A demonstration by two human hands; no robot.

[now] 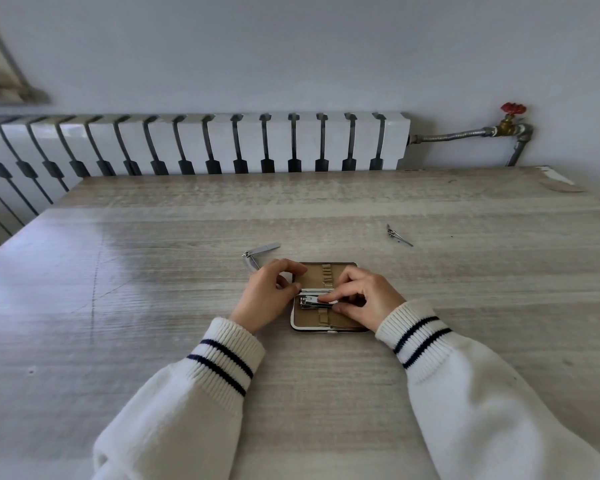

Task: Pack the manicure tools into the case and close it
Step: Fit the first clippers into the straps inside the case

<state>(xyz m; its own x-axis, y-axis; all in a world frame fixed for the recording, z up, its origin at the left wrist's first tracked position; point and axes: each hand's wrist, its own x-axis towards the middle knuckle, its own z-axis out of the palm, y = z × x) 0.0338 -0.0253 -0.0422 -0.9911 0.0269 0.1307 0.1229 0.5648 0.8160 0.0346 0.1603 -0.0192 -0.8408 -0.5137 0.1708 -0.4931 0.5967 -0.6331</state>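
A small manicure case lies open on the table, tan lining up, with elastic loops in both halves. A silver nail clipper lies across the near half at the hinge. My right hand pinches that clipper with thumb and fingers. My left hand rests at the case's left edge, fingertips touching the hinge. A second, unfolded nail clipper lies on the table just beyond my left hand. Small scissors or tweezers lie farther off to the right.
The wooden table runs back to a white radiator under the wall. A pipe with a red valve sits at the back right. The table's far right corner is chipped.
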